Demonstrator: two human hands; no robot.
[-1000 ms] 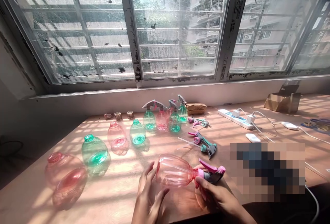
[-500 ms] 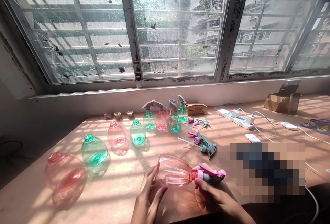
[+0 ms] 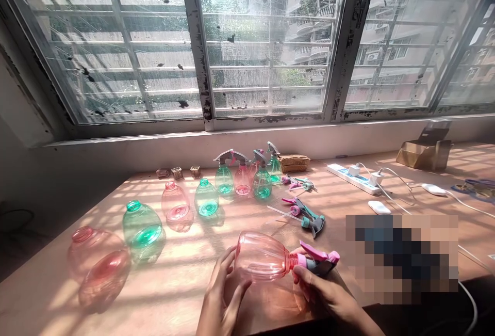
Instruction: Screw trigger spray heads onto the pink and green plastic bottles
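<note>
A clear pink spray bottle lies sideways between my hands, its base to the left. My left hand cups the base end, with thumb and fingers around it. At the neck, the pink collar of a grey-and-pink spray head is pinched between the thumb and fingers of my right hand. The spray head sits on the bottle's neck, its pink trigger facing up. Behind the bottle lie loose spray heads with pink and teal parts and thin white tubes.
Headless pink and green bottles, including a green bottle, stand on the left of the wooden table. Several bottles with spray heads, one a pink bottle, stand at the back. A power strip with cables lies right, near a blurred patch.
The pink bottle has rolled slightly about its length and shifted a little to the right. Both hands keep nearly the same places on it.
</note>
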